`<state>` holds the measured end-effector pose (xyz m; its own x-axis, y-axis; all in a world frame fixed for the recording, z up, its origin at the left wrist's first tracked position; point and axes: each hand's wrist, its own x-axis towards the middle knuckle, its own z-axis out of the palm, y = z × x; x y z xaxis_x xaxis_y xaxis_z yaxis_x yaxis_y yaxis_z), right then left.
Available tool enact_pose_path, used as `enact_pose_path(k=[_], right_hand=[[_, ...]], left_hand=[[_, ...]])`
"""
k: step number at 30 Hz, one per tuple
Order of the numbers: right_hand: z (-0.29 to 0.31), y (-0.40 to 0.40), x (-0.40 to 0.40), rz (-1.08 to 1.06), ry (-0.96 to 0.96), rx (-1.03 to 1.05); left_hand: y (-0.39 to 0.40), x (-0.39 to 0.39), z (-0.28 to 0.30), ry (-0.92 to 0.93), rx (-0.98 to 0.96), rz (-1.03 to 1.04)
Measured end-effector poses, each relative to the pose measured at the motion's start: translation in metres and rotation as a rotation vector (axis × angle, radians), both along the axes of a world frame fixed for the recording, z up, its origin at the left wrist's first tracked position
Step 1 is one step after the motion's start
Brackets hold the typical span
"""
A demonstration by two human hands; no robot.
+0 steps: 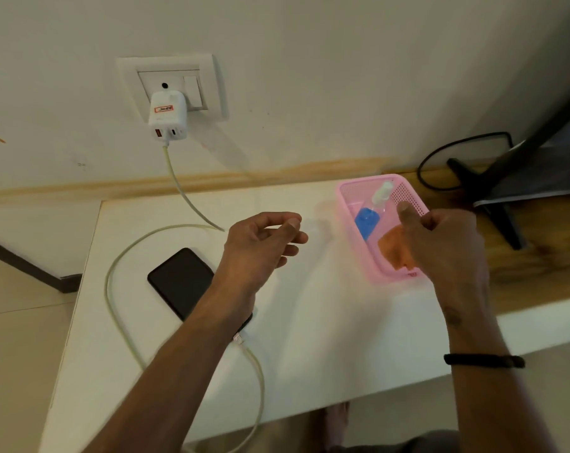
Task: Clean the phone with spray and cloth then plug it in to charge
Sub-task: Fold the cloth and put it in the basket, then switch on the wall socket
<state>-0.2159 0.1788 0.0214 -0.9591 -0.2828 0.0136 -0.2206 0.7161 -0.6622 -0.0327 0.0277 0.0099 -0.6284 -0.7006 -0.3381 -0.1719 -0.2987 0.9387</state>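
Note:
A black phone [180,278] lies screen up on the white table [326,322], partly hidden under my left forearm. My left hand [264,243] hovers above the table right of the phone, fingers loosely curled and holding nothing. My right hand [440,246] is over the near right side of the pink basket [349,194], thumb up, empty. In the basket lie a clear spray bottle [373,210] with a blue label and an orange cloth [394,250]. A white charger [167,117] sits in the wall socket [169,83]. Its pale cable [113,273] loops over the table, its plug end [237,339] near the phone's lower end.
A black monitor stand [492,197] and screen stand on a wooden surface [538,263] at the right, with a black cord [440,155] behind. The table's left edge drops to a tiled floor [15,322]. My feet show below the table's front edge.

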Motion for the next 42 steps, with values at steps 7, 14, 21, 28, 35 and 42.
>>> enact_pose_path(k=[7,14,21,28,35,42], right_hand=[[-0.009,-0.007,0.003,0.051,-0.076,0.115],[-0.01,-0.007,0.015,0.054,0.024,0.244],[0.002,-0.036,0.035,-0.016,0.173,-0.044],[-0.006,-0.07,0.07,0.243,0.291,-0.169],[-0.023,-0.134,0.108,0.492,0.432,-0.216],[-0.012,-0.198,0.105,0.656,0.526,-0.158]], left_hand=[[0.004,-0.001,-0.001,-0.024,0.005,-0.018],[0.002,0.001,0.0,-0.029,-0.02,-0.017],[-0.004,0.007,0.006,0.051,-0.154,0.171],[-0.022,0.024,0.02,0.174,-0.257,0.354],[-0.038,0.047,0.032,0.194,-0.182,0.528],[-0.045,0.062,0.036,0.247,-0.05,0.586]])
